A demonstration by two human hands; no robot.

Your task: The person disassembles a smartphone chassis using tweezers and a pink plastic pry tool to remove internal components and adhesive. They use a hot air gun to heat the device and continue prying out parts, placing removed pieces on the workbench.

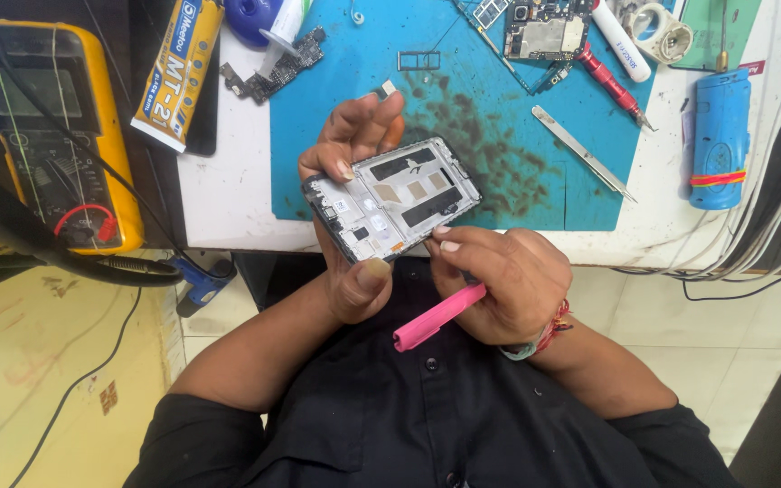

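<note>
A white desk (228, 194) fills the upper part of the view, most of it covered by a stained blue mat (499, 172). Below its near edge lies a floor of pale tiles (734, 352) on the right and a yellowish surface (38, 361) on the left. Dark cables (752, 271) hang off the desk's right edge. The light is even and bright.

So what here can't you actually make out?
Head view only:
- Working tip of the pink tool: hidden by the right hand.
- Underside of the phone frame: covered by the left hand.
- Yellow multimeter: partly behind cables.
- Circuit board: cut by the top edge.
</note>
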